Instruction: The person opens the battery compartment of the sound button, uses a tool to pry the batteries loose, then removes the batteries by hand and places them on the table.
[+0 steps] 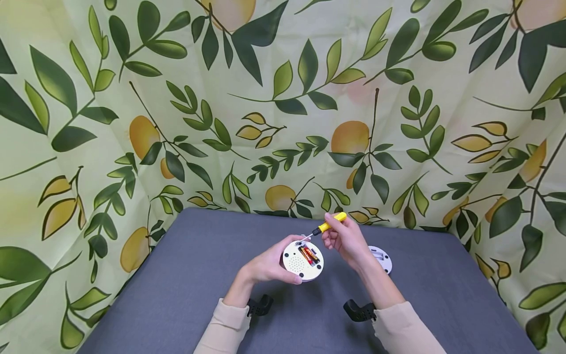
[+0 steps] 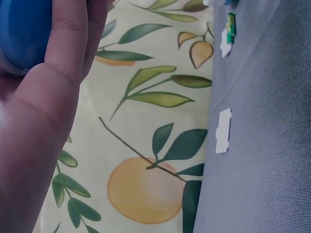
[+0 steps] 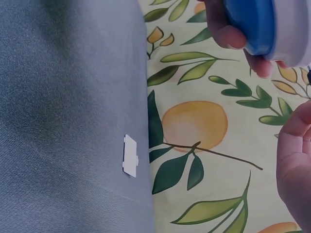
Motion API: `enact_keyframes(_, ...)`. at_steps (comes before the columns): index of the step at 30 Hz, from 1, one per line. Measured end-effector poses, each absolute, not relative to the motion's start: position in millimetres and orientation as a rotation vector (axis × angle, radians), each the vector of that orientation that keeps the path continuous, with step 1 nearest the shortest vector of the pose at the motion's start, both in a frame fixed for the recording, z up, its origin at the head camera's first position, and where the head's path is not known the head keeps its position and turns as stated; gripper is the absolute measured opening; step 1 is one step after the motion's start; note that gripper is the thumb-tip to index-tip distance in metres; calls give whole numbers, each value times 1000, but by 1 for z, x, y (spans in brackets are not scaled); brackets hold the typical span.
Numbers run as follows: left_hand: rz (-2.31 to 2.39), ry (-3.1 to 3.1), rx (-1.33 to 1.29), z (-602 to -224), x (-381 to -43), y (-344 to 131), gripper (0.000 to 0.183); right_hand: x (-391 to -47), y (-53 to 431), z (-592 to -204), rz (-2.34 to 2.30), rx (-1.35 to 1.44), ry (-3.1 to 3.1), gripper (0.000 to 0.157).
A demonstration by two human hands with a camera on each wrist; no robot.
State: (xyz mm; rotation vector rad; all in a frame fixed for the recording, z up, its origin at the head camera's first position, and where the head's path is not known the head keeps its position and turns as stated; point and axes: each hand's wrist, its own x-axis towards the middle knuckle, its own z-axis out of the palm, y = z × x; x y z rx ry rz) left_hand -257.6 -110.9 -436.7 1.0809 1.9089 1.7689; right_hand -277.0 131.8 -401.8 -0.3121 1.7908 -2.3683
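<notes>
My left hand (image 1: 270, 261) grips a round white device with a blue underside (image 1: 295, 265), thumb on the near rim. Its perforated face is turned up, and batteries (image 1: 309, 255) with red, black and gold wrapping lie in its open compartment. A screwdriver with a yellow handle (image 1: 332, 222) is pinched in my right hand (image 1: 347, 242). The metal tip meets the device's face near its upper left edge; whether it sits in a screw cannot be told. The blue side (image 3: 250, 24) shows in the right wrist view.
A second round white device (image 1: 381, 259) lies on the grey table (image 1: 199, 295), right of my right forearm. In the left wrist view, a white battery cover (image 2: 223, 131) lies on the table, with a green battery (image 2: 231, 28) farther off. Leaf-patterned cloth (image 1: 283, 123) hangs behind.
</notes>
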Motion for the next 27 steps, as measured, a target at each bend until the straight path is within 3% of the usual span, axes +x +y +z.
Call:
enact_keyframes(13, 1813, 1828, 1081, -437, -258, -112, 87, -260, 156, -401, -2395, -411, 1735, 7)
enact_keyframes(27, 1809, 1882, 1073, -437, -259, -113, 85, -235, 188, -398, -2265, -534, 1869, 5)
